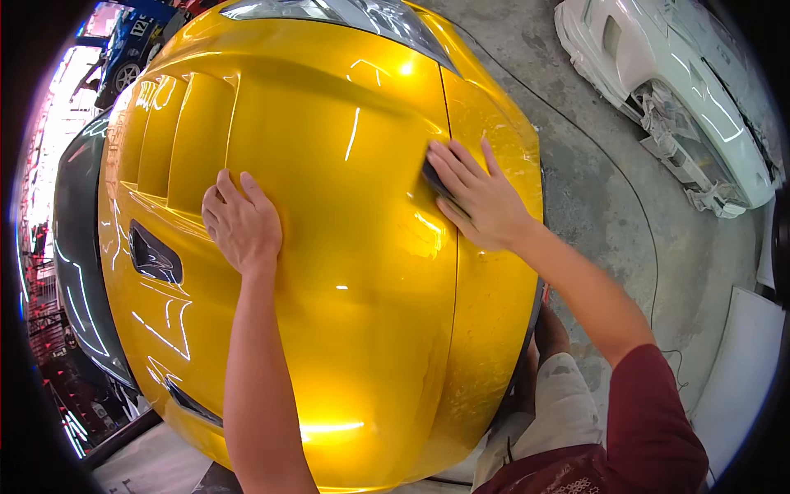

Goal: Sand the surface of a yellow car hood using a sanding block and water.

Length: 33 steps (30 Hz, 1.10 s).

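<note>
A glossy golden-yellow car hood (354, 222) fills the middle of the view. My left hand (244, 222) rests on it beside the raised vent slats (197, 123), fingers bent and a little apart, with nothing in them. Farther right, my right hand (485, 198) presses a dark block or pad (433, 177) against the paint. The fingers lie over the pad and hide most of it; I cannot tell its exact kind. This spot is at the seam between the hood and the yellow side panel (494, 288), whose surface carries whitish marks and droplets.
A black-edged opening (155, 253) sits in the hood's left part. A dark glossy panel (78, 239) curves along the left. On the concrete floor (609, 206) lies a thin black cable (638, 193). A white car body part (658, 74) with torn masking stands at the upper right.
</note>
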Motion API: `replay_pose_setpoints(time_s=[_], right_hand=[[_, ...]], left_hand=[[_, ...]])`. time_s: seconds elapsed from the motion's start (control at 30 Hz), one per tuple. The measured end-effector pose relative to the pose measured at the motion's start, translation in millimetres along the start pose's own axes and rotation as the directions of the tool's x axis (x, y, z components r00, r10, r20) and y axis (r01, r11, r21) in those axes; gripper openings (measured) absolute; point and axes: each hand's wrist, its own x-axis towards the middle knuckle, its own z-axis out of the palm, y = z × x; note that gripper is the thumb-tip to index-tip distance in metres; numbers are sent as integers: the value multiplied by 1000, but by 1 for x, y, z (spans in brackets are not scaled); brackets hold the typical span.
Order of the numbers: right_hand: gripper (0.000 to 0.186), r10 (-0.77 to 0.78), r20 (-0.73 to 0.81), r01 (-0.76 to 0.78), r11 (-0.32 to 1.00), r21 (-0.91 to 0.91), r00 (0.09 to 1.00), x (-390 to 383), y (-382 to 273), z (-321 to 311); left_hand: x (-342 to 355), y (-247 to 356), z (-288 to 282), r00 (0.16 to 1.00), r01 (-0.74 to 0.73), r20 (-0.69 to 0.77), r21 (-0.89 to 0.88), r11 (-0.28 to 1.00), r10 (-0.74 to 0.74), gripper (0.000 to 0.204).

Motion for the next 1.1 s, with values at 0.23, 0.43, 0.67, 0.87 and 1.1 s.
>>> replay_pose_setpoints(time_s=[0.23, 0.43, 0.67, 0.87, 1.1], right_hand=[[65, -94, 22, 95, 995, -34, 995, 25, 27, -3], [62, -107, 38, 109, 992, -70, 994, 20, 29, -7], [64, -90, 7, 91, 995, -36, 996, 9, 5, -2], [67, -13, -25, 15, 996, 84, 1000, 7, -23, 1], [69, 32, -17, -32, 999, 2, 999, 40, -13, 3]], left_hand=[[1, 2, 2, 1000, 3, 14, 9, 1000, -3, 49], [1, 0, -1, 999, 30, 14, 28, 999, -30, 51], [0, -4, 2, 1000, 17, -2, 34, 999, -17, 51], [-1, -2, 5, 999, 5, -34, 13, 1000, -4, 49], [2, 1, 0, 1000, 12, -22, -3, 1000, -12, 50]])
